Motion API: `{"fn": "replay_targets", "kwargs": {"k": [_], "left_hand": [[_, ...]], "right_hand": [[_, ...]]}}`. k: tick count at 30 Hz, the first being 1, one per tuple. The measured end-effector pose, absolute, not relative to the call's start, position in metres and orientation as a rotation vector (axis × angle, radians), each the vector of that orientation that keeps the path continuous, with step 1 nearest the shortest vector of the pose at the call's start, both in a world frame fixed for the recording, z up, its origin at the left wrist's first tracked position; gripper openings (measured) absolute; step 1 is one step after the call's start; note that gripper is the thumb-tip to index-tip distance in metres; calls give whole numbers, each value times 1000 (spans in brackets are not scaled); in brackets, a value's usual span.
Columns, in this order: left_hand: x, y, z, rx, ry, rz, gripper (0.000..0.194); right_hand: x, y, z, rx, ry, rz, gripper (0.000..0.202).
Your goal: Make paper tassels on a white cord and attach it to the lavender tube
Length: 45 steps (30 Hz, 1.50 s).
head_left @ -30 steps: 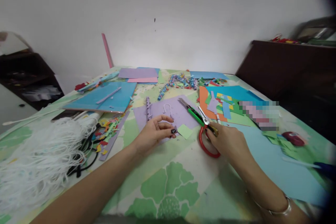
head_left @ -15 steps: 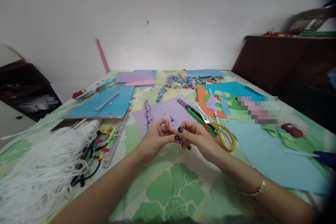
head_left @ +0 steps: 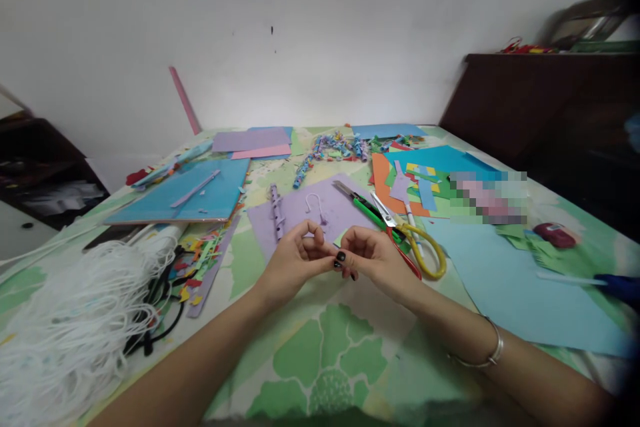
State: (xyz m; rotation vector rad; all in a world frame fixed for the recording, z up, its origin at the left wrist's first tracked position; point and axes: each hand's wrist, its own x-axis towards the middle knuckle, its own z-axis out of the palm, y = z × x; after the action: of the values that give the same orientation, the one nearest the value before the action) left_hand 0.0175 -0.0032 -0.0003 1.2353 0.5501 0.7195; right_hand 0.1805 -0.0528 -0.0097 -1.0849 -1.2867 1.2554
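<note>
My left hand (head_left: pixel 299 255) and my right hand (head_left: pixel 373 257) meet over the middle of the table, thumbs and fingertips pinched together. Whatever lies between the fingertips is too small to make out. Just beyond them lies a purple sheet (head_left: pixel 337 203) with a curled white cord (head_left: pixel 314 197) on it. A purple rolled piece with holes (head_left: pixel 277 212) rests on the sheet's left part. Right of my right hand are scissors with yellow and red handles (head_left: pixel 425 252), and a green cutter (head_left: pixel 367 208) lies beside them.
White string (head_left: pixel 85 327) is heaped at the left, near paper scraps (head_left: pixel 203 260) and a blue pad (head_left: pixel 185 190). Coloured rolls (head_left: pixel 330 147) lie at the back. At the right are a light blue sheet (head_left: pixel 520 287), a blurred pink item and a red object (head_left: pixel 555 235).
The view has shifted slightly, moving the table items a little up and left. My hands stay together, with their fingertips now closer and the fingers more curled.
</note>
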Motion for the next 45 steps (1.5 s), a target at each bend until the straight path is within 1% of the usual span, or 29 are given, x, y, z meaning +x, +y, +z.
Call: {"fn": "replay_targets", "kwargs": {"k": [3, 9, 13, 17, 24, 45], "left_hand": [[18, -3, -1, 1233, 601, 737, 41], [17, -2, -3, 1265, 566, 750, 36], [17, -3, -2, 1280, 568, 768, 32], [17, -5, -2, 1287, 559, 776, 30], [17, -7, 1, 1287, 556, 776, 32], [16, -7, -2, 1309, 546, 770, 24]], "right_hand": [[181, -52, -14, -1067, -1271, 1264, 37], [180, -54, -16, -1070, -1304, 1165, 31], [181, -54, -12, -1030, -1226, 1261, 35], [181, -53, -13, -992, -1153, 1360, 35], [179, -54, -15, -941, -1043, 1474, 34], [178, -56, -17, -919, -956, 1535, 33]]}}
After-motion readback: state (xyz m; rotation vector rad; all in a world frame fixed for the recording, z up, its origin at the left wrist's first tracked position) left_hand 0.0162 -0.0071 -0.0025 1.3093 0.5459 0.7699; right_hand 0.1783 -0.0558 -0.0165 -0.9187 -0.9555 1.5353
